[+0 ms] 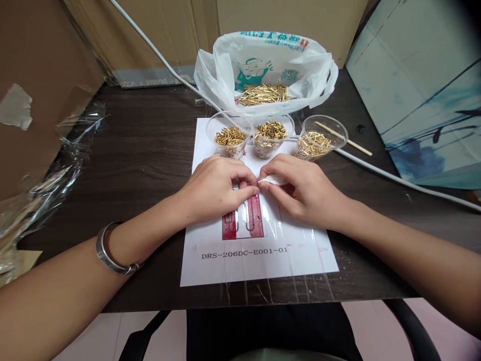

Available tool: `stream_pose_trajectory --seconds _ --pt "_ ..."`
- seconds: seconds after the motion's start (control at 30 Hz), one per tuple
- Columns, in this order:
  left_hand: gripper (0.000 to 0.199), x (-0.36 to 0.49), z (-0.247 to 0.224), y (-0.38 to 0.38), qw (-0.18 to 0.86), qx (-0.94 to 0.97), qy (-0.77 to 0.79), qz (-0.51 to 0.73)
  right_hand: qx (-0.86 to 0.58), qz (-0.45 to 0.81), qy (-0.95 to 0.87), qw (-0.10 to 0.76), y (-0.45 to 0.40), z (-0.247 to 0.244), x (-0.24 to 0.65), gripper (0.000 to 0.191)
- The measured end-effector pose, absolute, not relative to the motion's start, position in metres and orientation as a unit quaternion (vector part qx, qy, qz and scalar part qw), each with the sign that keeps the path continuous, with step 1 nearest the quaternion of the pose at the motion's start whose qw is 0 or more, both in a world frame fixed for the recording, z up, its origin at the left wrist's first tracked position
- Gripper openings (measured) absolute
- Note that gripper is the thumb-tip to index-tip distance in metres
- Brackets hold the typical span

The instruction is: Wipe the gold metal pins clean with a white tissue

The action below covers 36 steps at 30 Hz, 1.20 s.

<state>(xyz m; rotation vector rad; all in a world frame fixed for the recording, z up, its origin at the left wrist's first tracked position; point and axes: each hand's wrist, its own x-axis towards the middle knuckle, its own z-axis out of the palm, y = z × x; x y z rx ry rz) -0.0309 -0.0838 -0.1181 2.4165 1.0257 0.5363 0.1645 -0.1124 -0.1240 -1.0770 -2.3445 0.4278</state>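
My left hand (pixel 221 183) is closed in a pinch, thumb against forefinger, above the printed sheet (pixel 210 268). Whatever sits between those fingertips is too small to make out. Close beside it, my right hand (pixel 304 188) grips a crumpled white piece (pixel 273 179) that looks like tissue, its tip pointing towards the left fingertips. Under the hands the sheet shows a red and white drawing (pixel 255 220) and printed lettering. Just beyond stand three clear plastic cups: the left cup (pixel 229 138), the middle cup (pixel 272 135) and the right cup (pixel 315 145), each holding small brass-coloured pins.
Behind the cups an open white plastic bag (pixel 315 75) holds longer brass-coloured pins (pixel 265 94). A white cable (pixel 398 178) crosses the dark table (pixel 146 130). A thin wooden stick (pixel 358 147) lies by the right cup. Cardboard walls (pixel 158 35) stand at the back and left.
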Motion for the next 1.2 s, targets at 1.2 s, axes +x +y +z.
stream_pose_trajectory --seconds 1.2 --pt "0.01 -0.03 -0.116 -0.085 0.249 0.868 0.38 0.2 -0.422 0.164 -0.87 0.197 -0.111 -0.114 0.165 0.017"
